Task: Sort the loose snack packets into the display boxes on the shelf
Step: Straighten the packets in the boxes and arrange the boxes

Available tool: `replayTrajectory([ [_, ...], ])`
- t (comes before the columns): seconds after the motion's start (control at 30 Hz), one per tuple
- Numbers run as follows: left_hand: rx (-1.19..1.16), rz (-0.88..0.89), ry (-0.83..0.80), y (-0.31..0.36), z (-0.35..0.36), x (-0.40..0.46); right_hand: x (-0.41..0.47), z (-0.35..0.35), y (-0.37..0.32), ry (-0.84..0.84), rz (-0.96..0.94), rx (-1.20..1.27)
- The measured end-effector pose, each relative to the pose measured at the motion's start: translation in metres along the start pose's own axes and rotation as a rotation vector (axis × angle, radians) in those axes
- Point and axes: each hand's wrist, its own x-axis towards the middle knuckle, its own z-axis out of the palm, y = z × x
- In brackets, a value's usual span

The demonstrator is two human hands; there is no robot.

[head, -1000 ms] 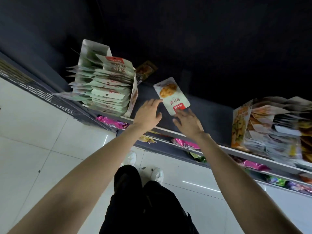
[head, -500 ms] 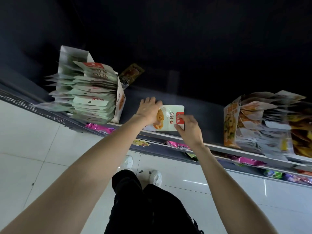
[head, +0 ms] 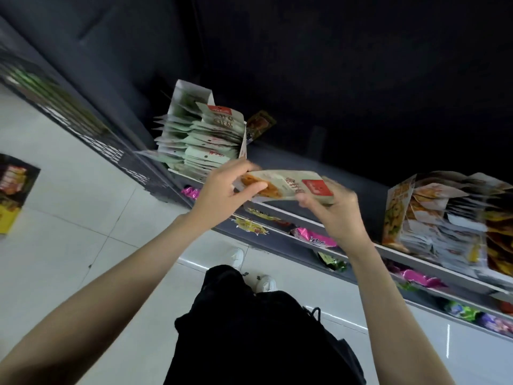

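The dark shelf (head: 327,173) carries a display box (head: 194,140) of pale green packets; well right of it stands another packed box (head: 433,218)

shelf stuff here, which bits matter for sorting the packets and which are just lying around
Part of the job:
- snack packet, held by left hand and right hand
- left display box of pale green packets
- right display box of orange packets
- brown packet behind the left box

Just lying about:
- pink packets on the lower shelf
- poster on the floor

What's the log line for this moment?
both hands: left hand, right hand | hold: snack packet | place: above shelf edge | unboxed
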Motion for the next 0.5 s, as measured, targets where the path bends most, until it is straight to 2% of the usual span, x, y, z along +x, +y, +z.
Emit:
replayTrajectory([
  [0.1,0.045,-0.073,0.147,-0.007,-0.021,0.011,0.014,0.022,-0.018,0.273,0.039,0.008],
  [0.17,0.139,-0.118,0.228,-0.029,-0.039,0.029,0.027,0.032,-0.025,0.476,0.135,0.058],
  [0.2,0.229,-0.130,0.231,-0.042,-0.048,0.040,0.034,0.037,-0.029,0.566,0.180,0.118],
  [0.27,0.456,-0.117,0.119,-0.070,-0.062,0.062,0.051,0.043,-0.035,0.697,0.206,0.185],
  [0.37,0.694,-0.028,-0.111,-0.097,-0.071,0.080,0.078,0.055,-0.039,0.771,0.166,0.175],
  [0.5,0.701,0.188,-0.078,-0.114,-0.075,0.068,0.110,0.078,-0.035,0.712,0.089,0.082],
])
